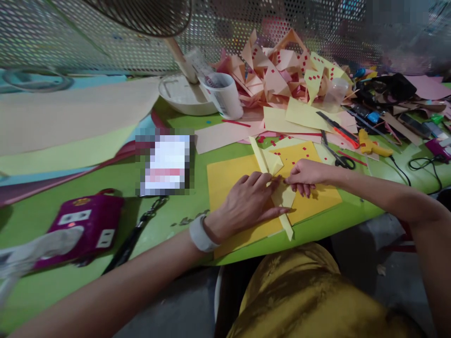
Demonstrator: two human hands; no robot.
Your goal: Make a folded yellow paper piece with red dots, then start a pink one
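Observation:
My left hand (248, 203) lies flat on a pale yellow folded paper piece (273, 164), pressing it onto an orange-yellow sheet (225, 176) on the green table (105, 188). My right hand (305, 174) pinches the same pale yellow paper at its middle fold with fingertips. The paper is a long narrow strip shape running from upper left to lower right, partly hidden under both hands. Small red squares dot the orange sheet near my right hand. A white band sits on my left wrist.
A heap of folded pink and yellow paper shapes (282, 70) lies at the back. A white cup (225, 96), a fan base (181, 94), scissors (340, 159), an orange cutter (340, 129) and a yellow glue gun (371, 146) stand around. A purple power strip (82, 225) sits left.

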